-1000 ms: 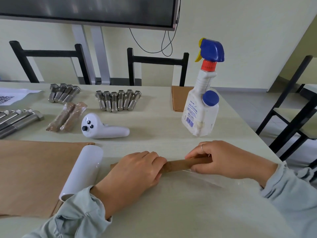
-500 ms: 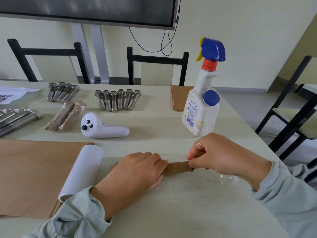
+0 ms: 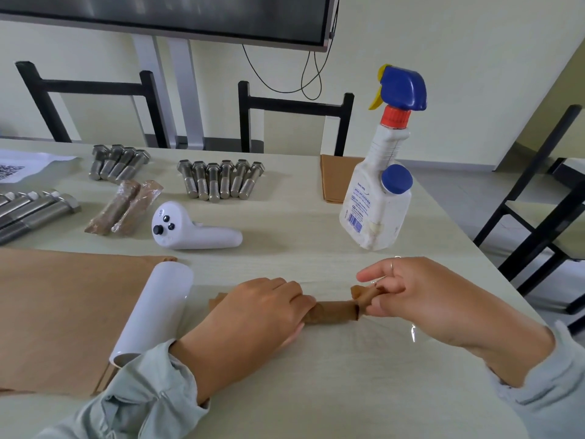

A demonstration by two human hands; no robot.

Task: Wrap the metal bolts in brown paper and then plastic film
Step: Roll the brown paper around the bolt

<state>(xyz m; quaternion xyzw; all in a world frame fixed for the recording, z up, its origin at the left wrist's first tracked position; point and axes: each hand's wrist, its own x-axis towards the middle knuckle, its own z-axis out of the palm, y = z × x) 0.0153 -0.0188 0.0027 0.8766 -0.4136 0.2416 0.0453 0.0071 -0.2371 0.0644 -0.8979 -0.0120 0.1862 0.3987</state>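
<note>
controller left of spray bottle — bolts behind controller

Bright, even, diffuse light throughout; no single source visible. Shadows soft and faint: a pale one beside the white plastic spray bottle with blue trigger, thin ones under the row of six grey steel bolts and the white handheld controller. Mild glare streaks on the dark wall-mounted screen at far top. Small bright glints on the clear plastic film near right. Strong wide-angle distortion: pale wood-grain table edges splay outward, black chair frames lean. Focus fairly sharp at centre, slightly soft at the near corners.
</note>
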